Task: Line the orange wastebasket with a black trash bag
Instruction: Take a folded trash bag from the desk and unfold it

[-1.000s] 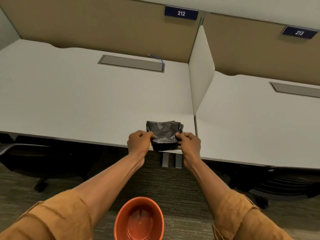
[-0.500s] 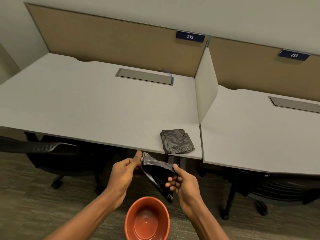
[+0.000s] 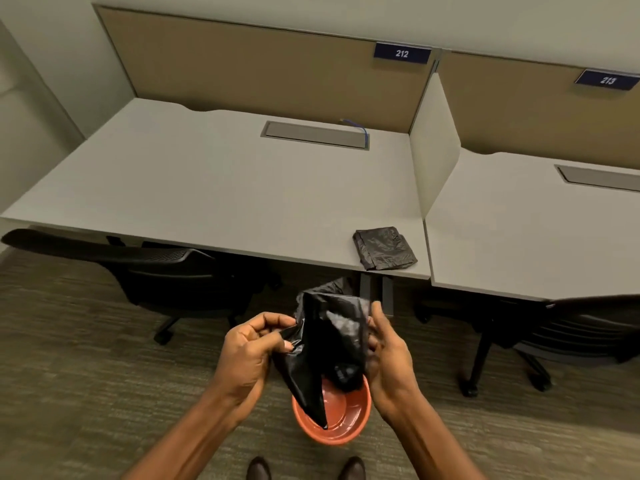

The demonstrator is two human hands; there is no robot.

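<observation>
Both hands pinch the black bag over the orange bin: left hand and right hand each grip a side. It looks light, soft and slippery, so hold it by the top edge.

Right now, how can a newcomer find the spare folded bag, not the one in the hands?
Find the desk under the sign 212. At its front right corner, beside the white divider, lies the folded black bag. It lies flat and untouched; the other bag hangs, half opened, between both hands.
</observation>
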